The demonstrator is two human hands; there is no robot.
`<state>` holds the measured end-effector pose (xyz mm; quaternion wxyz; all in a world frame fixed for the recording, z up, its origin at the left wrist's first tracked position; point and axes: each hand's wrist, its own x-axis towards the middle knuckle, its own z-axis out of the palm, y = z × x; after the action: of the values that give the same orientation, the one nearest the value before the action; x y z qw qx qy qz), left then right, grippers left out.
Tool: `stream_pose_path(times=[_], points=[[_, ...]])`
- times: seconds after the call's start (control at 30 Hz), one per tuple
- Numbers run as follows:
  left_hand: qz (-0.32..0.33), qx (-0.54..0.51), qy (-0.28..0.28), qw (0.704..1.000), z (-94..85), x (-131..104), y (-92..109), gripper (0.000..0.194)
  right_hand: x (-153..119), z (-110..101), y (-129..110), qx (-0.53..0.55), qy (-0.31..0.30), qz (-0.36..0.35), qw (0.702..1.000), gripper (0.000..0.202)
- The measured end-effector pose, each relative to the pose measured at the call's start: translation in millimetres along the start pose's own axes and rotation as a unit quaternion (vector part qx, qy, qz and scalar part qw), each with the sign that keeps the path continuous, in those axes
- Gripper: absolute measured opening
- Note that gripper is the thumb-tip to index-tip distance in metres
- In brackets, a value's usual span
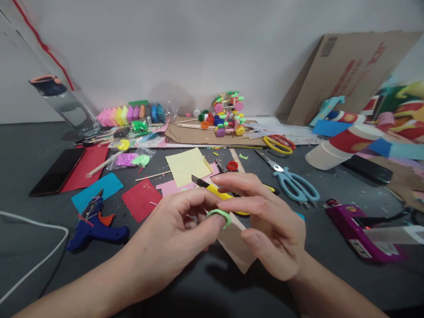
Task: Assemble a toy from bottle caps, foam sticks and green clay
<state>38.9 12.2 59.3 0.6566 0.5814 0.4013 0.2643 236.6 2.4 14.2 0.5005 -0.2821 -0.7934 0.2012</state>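
My left hand (185,227) pinches a small light-green clay piece (222,215), bent like a ring, between thumb and curled fingers. Close on its right, my right hand (270,221) has its fingers apart and slightly bent, with nothing seen in them; the index fingertip is by the left hand's knuckle. Beneath both hands lies a beige piece of card (236,243). Just beyond the fingers is a yellow utility knife (217,191) with its dark blade out, partly hidden by my right hand. A pale yellow paper sheet (185,165) lies behind it on pink paper.
A blue glue gun (96,227) lies left, near a red paper square (142,199). To the right are blue-handled scissors (291,181), paper cups (344,145) and a purple power device (361,234). A colourful model (228,112) stands at the back, a water bottle (66,106) back left.
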Motion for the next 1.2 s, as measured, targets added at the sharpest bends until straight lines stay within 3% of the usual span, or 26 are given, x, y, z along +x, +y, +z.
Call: stream_pose_path(times=[0.3,0.53,0.67,0.8,1.0,1.2], points=[[0.014,0.013,0.016,1.000,-4.3,1,-1,0.012,2,-1,1,-0.024,-0.001,-0.031,0.999,0.031],[-0.011,-0.073,-0.014,0.997,-1.5,0,0,0.009,2,-2,-1,-0.040,0.010,-0.040,0.998,0.032],[0.003,-0.055,-0.004,0.998,-0.4,1,1,0.011,2,-1,0,-0.047,0.001,-0.054,0.997,0.033],[-0.007,-0.088,-0.023,0.996,-3.1,1,-2,0.013,2,-2,-1,-0.085,0.019,-0.068,0.994,0.032],[-0.028,-0.120,-0.035,0.992,-8.9,0,-10,0.012,-1,0,0,-0.166,-0.009,-0.109,0.980,0.041],[-0.024,-0.129,-0.033,0.991,-8.2,2,-10,0.021,-2,-2,-2,-0.199,-0.011,-0.108,0.974,0.046]])
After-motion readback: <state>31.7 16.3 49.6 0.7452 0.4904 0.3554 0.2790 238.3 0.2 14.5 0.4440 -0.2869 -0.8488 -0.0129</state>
